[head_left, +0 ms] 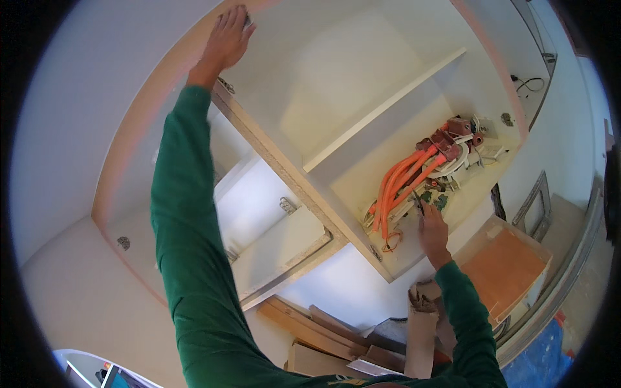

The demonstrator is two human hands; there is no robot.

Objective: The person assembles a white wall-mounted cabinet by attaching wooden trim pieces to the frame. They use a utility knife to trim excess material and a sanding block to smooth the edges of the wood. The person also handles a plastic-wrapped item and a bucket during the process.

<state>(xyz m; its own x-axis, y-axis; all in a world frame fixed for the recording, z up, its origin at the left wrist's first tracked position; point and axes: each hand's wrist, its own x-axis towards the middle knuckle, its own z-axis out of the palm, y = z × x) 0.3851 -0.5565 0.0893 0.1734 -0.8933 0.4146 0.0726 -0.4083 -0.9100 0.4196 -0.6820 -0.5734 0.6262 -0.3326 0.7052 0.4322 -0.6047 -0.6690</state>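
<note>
My left hand is raised to the upper front edge of a white wall cabinet. Its fingers curl closed there, and a small dark thing shows by the fingertips, too hidden to name. Lower right, my right hand is closed round a thin dark tool whose kind I cannot make out. That tool points into the cabinet's lower compartment, close to a bundle of orange hoses with dark red fittings. Small loose parts and green pieces lie by the hoses.
A cabinet door with hinges hangs left of the compartments. A narrow shelf divides the cabinet. Below stand a brown box, a torn cardboard piece and wooden boards. A blue sheet lies at lower right.
</note>
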